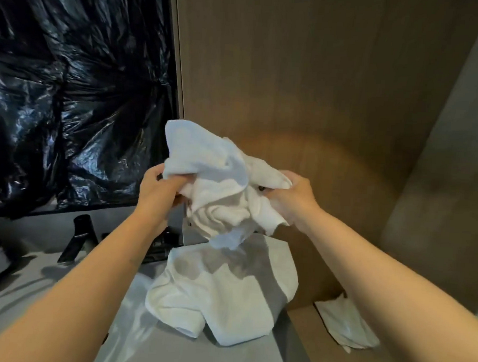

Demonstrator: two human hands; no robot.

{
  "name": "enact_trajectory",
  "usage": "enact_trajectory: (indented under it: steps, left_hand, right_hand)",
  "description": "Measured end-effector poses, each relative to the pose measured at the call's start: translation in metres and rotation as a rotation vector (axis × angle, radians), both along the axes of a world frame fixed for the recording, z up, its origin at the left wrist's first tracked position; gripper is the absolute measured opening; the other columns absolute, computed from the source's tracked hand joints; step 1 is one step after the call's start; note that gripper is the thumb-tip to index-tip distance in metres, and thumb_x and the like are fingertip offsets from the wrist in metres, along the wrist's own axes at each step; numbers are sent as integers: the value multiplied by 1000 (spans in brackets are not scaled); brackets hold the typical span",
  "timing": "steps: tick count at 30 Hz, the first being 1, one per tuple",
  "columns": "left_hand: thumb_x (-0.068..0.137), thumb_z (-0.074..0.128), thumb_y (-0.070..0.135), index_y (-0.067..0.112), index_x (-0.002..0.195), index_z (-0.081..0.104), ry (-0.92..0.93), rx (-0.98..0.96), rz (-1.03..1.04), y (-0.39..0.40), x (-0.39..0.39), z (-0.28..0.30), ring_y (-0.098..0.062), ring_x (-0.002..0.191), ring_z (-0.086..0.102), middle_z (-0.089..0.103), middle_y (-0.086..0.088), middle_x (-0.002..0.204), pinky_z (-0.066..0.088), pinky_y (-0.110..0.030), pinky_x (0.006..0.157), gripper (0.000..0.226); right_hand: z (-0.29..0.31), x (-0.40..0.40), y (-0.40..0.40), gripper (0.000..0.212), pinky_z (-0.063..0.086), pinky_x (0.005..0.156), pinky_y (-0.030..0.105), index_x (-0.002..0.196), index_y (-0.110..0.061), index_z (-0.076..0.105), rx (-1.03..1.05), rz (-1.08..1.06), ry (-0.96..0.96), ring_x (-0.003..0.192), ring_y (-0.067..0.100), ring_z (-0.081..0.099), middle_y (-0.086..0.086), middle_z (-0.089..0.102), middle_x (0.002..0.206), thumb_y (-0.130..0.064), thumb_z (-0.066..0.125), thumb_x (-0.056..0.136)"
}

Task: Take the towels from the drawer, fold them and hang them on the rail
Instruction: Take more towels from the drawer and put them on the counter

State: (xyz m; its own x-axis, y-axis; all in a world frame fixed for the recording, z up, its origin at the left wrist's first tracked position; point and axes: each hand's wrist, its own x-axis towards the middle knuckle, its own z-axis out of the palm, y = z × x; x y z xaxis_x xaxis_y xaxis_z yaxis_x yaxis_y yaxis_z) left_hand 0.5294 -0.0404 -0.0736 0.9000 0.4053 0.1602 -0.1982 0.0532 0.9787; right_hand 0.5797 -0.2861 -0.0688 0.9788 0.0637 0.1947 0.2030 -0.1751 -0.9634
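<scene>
Shaking out a towel (218, 185) for folding.
We are gripping it bunched in left hand (160, 187) and right hand (295, 200); next, finding corners.

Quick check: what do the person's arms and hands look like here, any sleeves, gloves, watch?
Both forearms are bare as far as the frame shows: no sleeves in view. The left hand and right hand wear no gloves, and no watch, ring or wristband shows.
</scene>
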Motion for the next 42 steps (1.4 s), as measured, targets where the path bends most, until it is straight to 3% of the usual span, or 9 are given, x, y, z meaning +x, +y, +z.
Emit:
enact_trajectory:
  steps: [7, 12, 14, 15, 18, 22, 26, 32, 42]
  left_hand:
    - [83, 61, 19, 18, 73, 48, 45, 359, 292, -1, 4, -32, -16, 64, 45, 51, 0, 72, 35, -31, 56, 16]
    - [73, 56, 15, 5, 64, 33, -10, 580, 343, 3, -7, -65, -25, 56, 29, 38, -13, 72, 29, -42, 49, 27]
    - [72, 59, -1, 8, 74, 39, 20, 651, 297, 7, -8, -86, -32, 76, 41, 42, -18, 97, 42, -46, 72, 22]
    - [72, 60, -7, 4, 91, 46, 50, 679, 262, 14, -7, -102, -27, 103, 45, 41, -15, 118, 41, -30, 88, 26]
    - [79, 67, -1, 8, 144, 31, 36, 837, -2, 16, -9, -124, -12, 144, 19, 20, -4, 159, 20, -24, 114, 74]
    - [97, 52, 41, 20, 157, 13, 213, 1123, -175, 17, 9, -163, -26, 153, 7, 12, -3, 165, 14, -50, 122, 75]
    - [101, 24, 56, 25, 157, -5, 426, 1183, -174, 3, 6, -229, -17, 153, 0, -2, 1, 167, -3, -39, 123, 71]
    - [94, 21, 56, 12, 157, 15, 272, 1221, -14, -15, 0, -269, -19, 152, 12, 14, -1, 164, 2, -36, 122, 77]
    - [91, 23, 56, -2, 143, 44, 113, 1181, 43, -14, 28, -288, -32, 142, 35, 41, -16, 151, 30, -49, 115, 81]
  right_hand:
    - [11, 20, -8, 13, 53, 78, 43, 97, -10, 69, -475, -183, -369, 90, 27, 59, 9, 66, 101, -11, 58, 90]
    - [-21, 36, 18, 59, 48, 77, 38, 142, -22, 40, -677, -274, -126, 107, 33, 55, 10, 36, 139, -15, 65, 89]
    - [-40, 38, 33, 74, 53, 82, 42, 148, -24, 29, -721, -232, -49, 109, 35, 55, 11, 24, 146, -10, 67, 87]
    - [-57, 41, 44, 77, 52, 84, 43, 150, -24, 27, -788, -186, -74, 113, 36, 53, 12, 21, 148, -7, 66, 86]
    - [-92, 27, 50, 70, 39, 105, 46, 152, -24, 27, -923, -17, -397, 137, 35, 32, 12, 14, 158, -11, 58, 90]
    - [-148, 27, 66, 50, 11, 118, 41, 152, -20, 31, -1073, 311, -430, 149, 28, 13, 7, 12, 163, -21, 40, 102]
    - [-206, 33, 64, 52, -4, 122, 38, 157, -23, 17, -1102, 303, -245, 152, 19, -3, 3, 6, 165, -35, 22, 107]
    - [-266, 25, 61, 66, -8, 123, 38, 157, -25, 11, -1035, 194, -230, 152, 16, -8, -1, 4, 165, -48, -7, 98]
    - [-307, 56, 63, 55, 8, 122, 50, 153, -17, 28, -837, 88, -349, 152, 21, 10, 6, 23, 162, -29, 21, 100]
